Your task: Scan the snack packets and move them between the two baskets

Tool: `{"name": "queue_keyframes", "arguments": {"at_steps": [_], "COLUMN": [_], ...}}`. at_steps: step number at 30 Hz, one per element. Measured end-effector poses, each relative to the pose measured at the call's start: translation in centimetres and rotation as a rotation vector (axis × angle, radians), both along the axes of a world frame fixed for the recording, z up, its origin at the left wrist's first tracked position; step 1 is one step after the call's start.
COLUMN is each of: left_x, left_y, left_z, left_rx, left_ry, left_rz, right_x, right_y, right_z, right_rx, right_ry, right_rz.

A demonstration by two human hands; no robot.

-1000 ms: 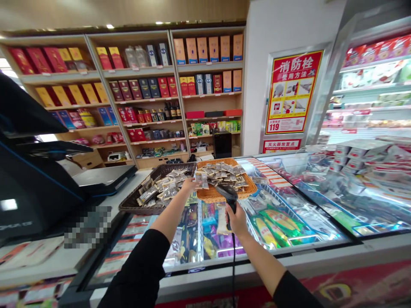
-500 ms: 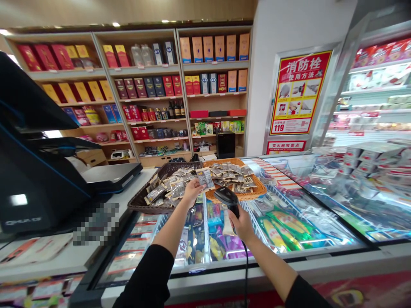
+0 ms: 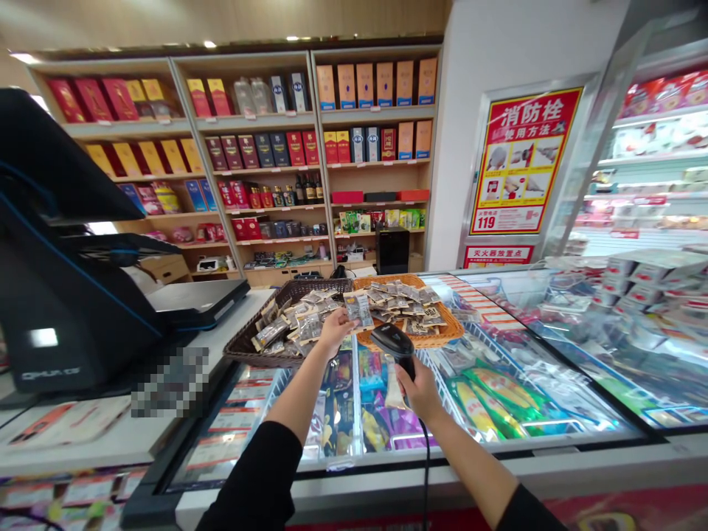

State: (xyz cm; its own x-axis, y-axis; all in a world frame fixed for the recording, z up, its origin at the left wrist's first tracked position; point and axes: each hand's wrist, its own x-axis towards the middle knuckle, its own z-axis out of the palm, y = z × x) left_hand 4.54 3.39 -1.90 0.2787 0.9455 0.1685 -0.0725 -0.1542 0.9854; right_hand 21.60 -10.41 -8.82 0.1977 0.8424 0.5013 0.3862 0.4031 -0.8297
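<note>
My left hand (image 3: 337, 329) pinches a small clear snack packet (image 3: 359, 310) by its edge, holding it up between two wicker baskets. My right hand (image 3: 419, 383) is wrapped round the handle of a black barcode scanner (image 3: 394, 341), whose head points toward the packet from just below it. A cable hangs down from the scanner's grip. Behind my left hand, the dark brown basket (image 3: 235, 345) holds many similar packets. More of them lie in the orange wicker basket (image 3: 450, 332) behind the scanner.
Both baskets rest on a glass-topped chest freezer (image 3: 332, 472) with bagged goods inside. On the left counter stand a black checkout machine (image 3: 60, 310) and a flat weighing plate (image 3: 193, 295). Stacked white packs (image 3: 653, 276) sit at the right. Shelves of boxes (image 3: 254, 151) line the back wall.
The packet in my left hand has tilted slightly and shifted a little. The whole view has drifted slightly, and both hands keep their holds.
</note>
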Motion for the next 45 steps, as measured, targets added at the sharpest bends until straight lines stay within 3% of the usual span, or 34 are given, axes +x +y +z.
{"name": "queue_keyframes", "arguments": {"at_steps": [3,6,10,13,17,21,26,30,34,39,43,45], "left_x": [0.0,-0.9,-3.6,-4.7,-2.8,2.0,9.2,12.9,13.4,11.0,9.7,10.1], "left_y": [0.0,-0.2,-0.9,-1.7,-1.9,-0.5,2.7,4.9,5.3,2.9,1.7,1.8], "left_z": [0.0,0.4,1.2,1.5,1.3,1.2,1.9,1.9,1.3,0.8,1.1,1.0], "left_rx": [0.067,0.185,0.205,0.271,0.507,0.648,0.637,0.641,0.741,0.823,0.642,0.487], "left_ry": [-0.016,-0.007,0.392,0.625,0.673,0.684,0.764,1.108,1.344,1.261,1.159,1.174], "left_rz": [0.082,0.426,0.945,1.093,0.858,0.540,0.274,0.120,0.023,-0.079,-0.183,-0.108], "right_x": [0.1,0.3,0.5,0.6,1.1,1.8,2.0,1.8,1.8,1.4,1.4,1.6], "right_y": [0.2,0.5,0.7,0.7,0.9,1.3,1.8,1.9,1.9,2.2,2.6,2.7], "right_z": [-0.2,-0.5,-0.8,-0.8,-0.7,-0.6,-0.6,-0.5,-0.3,0.0,-0.1,-0.3], "right_rx": [-0.026,-0.051,-0.038,-0.042,-0.056,-0.057,-0.025,-0.005,0.003,0.038,0.038,0.028], "right_ry": [0.079,0.187,0.267,0.293,0.361,0.433,0.559,0.591,0.622,0.655,0.645,0.652], "right_rz": [0.000,0.001,0.030,0.030,-0.025,-0.153,-0.247,-0.282,-0.305,-0.280,-0.279,-0.276]}}
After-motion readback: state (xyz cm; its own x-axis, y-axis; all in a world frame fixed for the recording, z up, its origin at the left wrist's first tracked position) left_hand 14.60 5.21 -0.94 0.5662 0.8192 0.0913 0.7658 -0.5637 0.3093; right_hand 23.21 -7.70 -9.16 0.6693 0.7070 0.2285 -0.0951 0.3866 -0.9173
